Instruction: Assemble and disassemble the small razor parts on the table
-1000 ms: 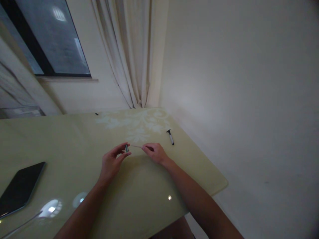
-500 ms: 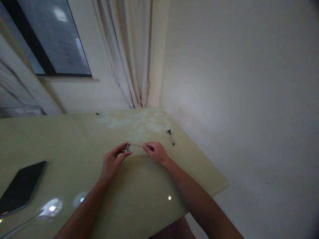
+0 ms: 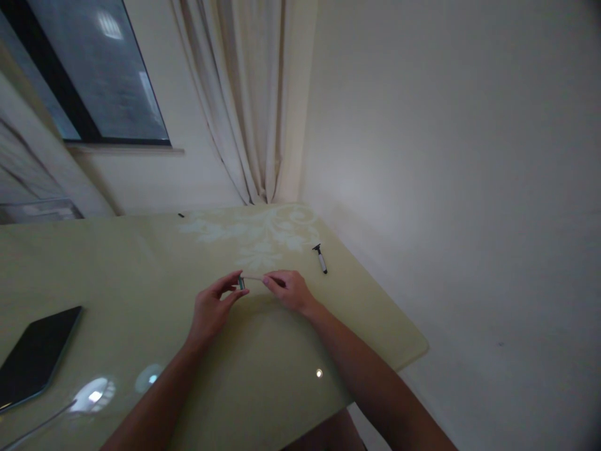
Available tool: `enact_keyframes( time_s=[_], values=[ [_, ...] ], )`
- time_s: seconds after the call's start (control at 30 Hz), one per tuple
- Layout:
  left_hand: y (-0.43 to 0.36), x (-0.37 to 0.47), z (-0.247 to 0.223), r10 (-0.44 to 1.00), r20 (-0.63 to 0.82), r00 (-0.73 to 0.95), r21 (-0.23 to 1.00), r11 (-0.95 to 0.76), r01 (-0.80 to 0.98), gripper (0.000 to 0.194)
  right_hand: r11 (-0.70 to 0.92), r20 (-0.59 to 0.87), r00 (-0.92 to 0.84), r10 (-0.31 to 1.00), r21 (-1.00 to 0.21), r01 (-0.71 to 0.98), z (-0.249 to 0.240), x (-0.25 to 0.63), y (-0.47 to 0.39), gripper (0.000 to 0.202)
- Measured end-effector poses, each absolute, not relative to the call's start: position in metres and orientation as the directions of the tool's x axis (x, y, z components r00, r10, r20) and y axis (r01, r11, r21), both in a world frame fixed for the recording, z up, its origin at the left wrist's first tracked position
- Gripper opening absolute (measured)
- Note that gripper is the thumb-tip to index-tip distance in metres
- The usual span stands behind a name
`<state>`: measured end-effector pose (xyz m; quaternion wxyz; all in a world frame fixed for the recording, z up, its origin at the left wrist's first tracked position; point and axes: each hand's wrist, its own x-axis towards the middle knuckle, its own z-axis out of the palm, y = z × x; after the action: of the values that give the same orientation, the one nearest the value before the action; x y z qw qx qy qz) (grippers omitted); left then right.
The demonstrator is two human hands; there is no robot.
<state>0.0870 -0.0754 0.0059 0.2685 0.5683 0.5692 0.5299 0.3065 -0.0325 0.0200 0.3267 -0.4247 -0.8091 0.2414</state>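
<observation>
My left hand (image 3: 216,305) pinches a small dark piece with a teal stripe, which looks like a razor cartridge (image 3: 241,283), upright between thumb and fingertips. In my right hand (image 3: 287,289), closed at the fingertips, is a thin pale stick (image 3: 253,278). The stick points left, its far end at the upper part of the cartridge; whether they touch is too small to tell. Both hands are just above the table. Beyond my right hand lies a razor (image 3: 320,258) with a black head and a pale handle.
The glossy yellow-green table (image 3: 263,376) ends at a wall on the right. A dark tablet (image 3: 40,354) lies at left, with a thin pale cable (image 3: 40,428) near it. A small black piece (image 3: 181,215) is at the far edge, before the curtain (image 3: 253,106).
My right hand has moved slightly left, bringing the stick's end to the cartridge, where it stood a little off before. The left hand keeps its pinch.
</observation>
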Motion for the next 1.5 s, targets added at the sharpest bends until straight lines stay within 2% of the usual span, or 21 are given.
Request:
enact_keyframes(
  time_s=[0.13,0.27,0.37,0.43,0.5,0.6,0.7,0.87,1.1,1.2,1.37,1.5],
  values=[
    [-0.075,0.085,0.008,0.937,0.297,-0.182,0.897,-0.209,0.388,0.051,0.553,0.350,-0.439,0.828,-0.639,0.534,0.019,0.306,-0.030,0.037],
    [-0.075,0.084,0.010,0.933,0.310,-0.184,0.900,-0.225,0.372,0.050,0.447,0.418,-0.190,0.888,-0.691,0.569,0.027,0.333,-0.009,0.042],
    [-0.079,0.090,0.006,0.931,0.327,-0.165,0.905,-0.258,0.338,0.051,0.301,0.428,0.084,0.900,-0.748,0.591,0.037,0.373,0.014,0.038],
    [-0.079,0.100,0.002,0.929,0.351,-0.119,0.891,-0.291,0.349,0.049,0.133,0.368,0.254,0.895,-0.761,0.635,0.040,0.400,0.026,0.033],
    [-0.074,0.116,0.000,0.931,0.363,-0.034,0.868,-0.325,0.375,0.047,-0.035,0.270,0.326,0.906,-0.720,0.693,0.039,0.420,0.033,0.032],
    [-0.052,0.152,0.001,0.930,0.351,0.104,0.837,-0.362,0.410,0.042,-0.190,0.161,0.340,0.927,-0.580,0.792,0.032,0.432,0.035,0.032],
    [-0.017,0.193,0.006,0.938,0.305,0.165,0.774,-0.345,0.531,0.040,-0.225,0.131,0.337,0.932,-0.521,0.823,0.024,0.431,0.035,0.030],
    [0.031,0.238,0.002,0.963,0.250,0.104,0.672,-0.250,0.697,0.037,-0.238,0.130,0.344,0.930,-0.498,0.834,0.019,0.430,0.037,0.030],
    [0.035,0.240,-0.012,0.968,0.238,0.078,0.567,-0.204,0.798,0.043,-0.277,0.176,0.355,0.918,-0.358,0.892,0.016,0.435,0.030,0.030],
    [0.034,0.239,-0.012,0.968,0.233,0.089,0.538,-0.205,0.818,0.044,-0.267,0.192,0.341,0.920,-0.328,0.906,0.016,0.433,0.026,0.029],
    [0.035,0.240,-0.011,0.966,0.232,0.110,0.504,-0.217,0.836,0.034,-0.280,0.176,0.349,0.920,-0.326,0.903,0.015,0.432,0.027,0.027],
    [0.033,0.240,-0.011,0.964,0.236,0.121,0.491,-0.226,0.841,0.040,-0.290,0.186,0.367,0.911,-0.343,0.894,0.012,0.436,0.029,0.026]
  ],
)
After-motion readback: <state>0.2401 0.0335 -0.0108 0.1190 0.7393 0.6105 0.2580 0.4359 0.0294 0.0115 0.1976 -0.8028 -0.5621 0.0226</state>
